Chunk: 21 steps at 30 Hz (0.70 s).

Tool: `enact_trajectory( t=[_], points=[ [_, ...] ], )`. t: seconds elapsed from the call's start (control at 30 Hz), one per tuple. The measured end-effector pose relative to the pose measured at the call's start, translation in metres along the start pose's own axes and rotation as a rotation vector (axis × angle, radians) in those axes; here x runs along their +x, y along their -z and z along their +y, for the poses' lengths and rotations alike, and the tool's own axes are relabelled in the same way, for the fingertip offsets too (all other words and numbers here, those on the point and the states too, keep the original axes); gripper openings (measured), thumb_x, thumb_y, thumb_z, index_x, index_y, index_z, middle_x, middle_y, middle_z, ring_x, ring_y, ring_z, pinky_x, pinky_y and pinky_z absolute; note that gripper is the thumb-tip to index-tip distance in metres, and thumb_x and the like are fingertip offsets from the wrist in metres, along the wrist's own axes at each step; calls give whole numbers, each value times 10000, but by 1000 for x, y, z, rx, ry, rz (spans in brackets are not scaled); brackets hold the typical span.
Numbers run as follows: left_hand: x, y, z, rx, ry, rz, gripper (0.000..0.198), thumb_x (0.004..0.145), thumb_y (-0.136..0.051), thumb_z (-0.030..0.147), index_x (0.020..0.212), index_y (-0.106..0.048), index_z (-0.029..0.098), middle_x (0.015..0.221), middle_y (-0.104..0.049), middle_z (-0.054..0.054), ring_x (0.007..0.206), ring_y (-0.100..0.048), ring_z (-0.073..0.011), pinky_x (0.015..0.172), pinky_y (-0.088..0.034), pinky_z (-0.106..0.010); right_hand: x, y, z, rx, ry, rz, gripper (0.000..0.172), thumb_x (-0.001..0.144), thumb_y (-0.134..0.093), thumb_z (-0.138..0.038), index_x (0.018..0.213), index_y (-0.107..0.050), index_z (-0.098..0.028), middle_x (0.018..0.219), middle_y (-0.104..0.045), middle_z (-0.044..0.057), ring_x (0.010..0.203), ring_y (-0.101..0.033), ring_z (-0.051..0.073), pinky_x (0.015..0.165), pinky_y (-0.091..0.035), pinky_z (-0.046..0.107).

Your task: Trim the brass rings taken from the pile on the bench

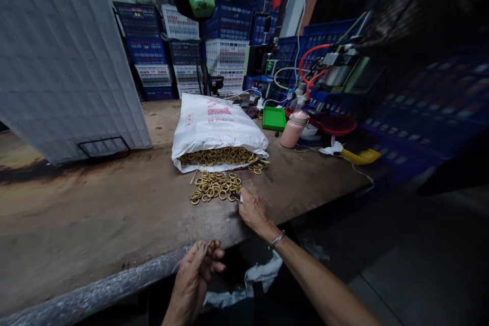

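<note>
A loose pile of brass-coloured rings [217, 184] lies on the brown table, in front of a white sack [219, 127] whose open mouth shows more of the same rings. My left hand [198, 270] is in front of the table's near edge, with one brass ring [211, 245] pinched at its fingertips. At the right side of the pile is my right hand [252, 209], wearing a bracelet at the wrist. Its fingers are closed on a small dark-tipped tool [237, 196], which touches or nearly touches the nearest rings; the tool's exact shape is hard to make out.
A padded grey-white panel [72, 61] stands on the table at the left. Behind the sack are stacked crates [227, 53]. A green tray [274, 118], a pink bottle [294, 130], a red bowl [336, 125] and a yellow object [361, 156] stand at the right.
</note>
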State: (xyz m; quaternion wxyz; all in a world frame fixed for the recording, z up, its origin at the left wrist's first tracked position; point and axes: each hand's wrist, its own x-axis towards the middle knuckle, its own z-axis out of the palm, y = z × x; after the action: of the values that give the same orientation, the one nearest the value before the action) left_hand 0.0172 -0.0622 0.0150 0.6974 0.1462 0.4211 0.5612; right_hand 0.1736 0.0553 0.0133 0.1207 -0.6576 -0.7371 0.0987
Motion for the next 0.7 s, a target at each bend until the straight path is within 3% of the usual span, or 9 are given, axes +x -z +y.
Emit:
enact_trajectory(
  t=[0.07,0.2,0.3,0.47,0.7],
  points=[
    [4,4,1,-33,21,6,235,611,-715,297,724,-623,112,804,-647,-92,682,-599,-177,506,-476,-250,7,0,5,6,-53,-1,168,817,-401,-197,965,-479,-176,852,-622,64,745,-574,163,583,-292,239],
    [6,7,5,-122,82,-4,195,620,-700,276,743,-626,142,734,-637,-58,633,-579,-155,487,-456,-238,12,0,7,-29,-69,-47,243,850,-400,-355,1023,-448,-191,884,-622,79,774,-585,189,596,-313,252],
    [6,8,8,-175,127,12,175,617,-694,238,751,-635,141,707,-626,-49,603,-562,-138,478,-443,-227,11,-1,6,-51,-31,-73,214,841,-414,-309,1014,-451,-187,891,-623,82,781,-586,191,598,-313,255],
    [9,5,11,-241,167,6,128,651,-662,202,585,-591,120,687,-606,-50,601,-546,-122,490,-439,-219,1,-5,-3,3,106,-48,188,793,-412,-180,971,-469,-178,861,-621,61,760,-570,172,592,-291,244],
    [13,8,14,-174,104,74,141,660,-666,222,727,-581,131,643,-563,2,523,-516,-77,432,-384,-168,-15,-14,-27,177,382,-130,228,714,-431,-109,915,-493,-196,793,-595,20,702,-529,140,602,-290,224]
  ],
)
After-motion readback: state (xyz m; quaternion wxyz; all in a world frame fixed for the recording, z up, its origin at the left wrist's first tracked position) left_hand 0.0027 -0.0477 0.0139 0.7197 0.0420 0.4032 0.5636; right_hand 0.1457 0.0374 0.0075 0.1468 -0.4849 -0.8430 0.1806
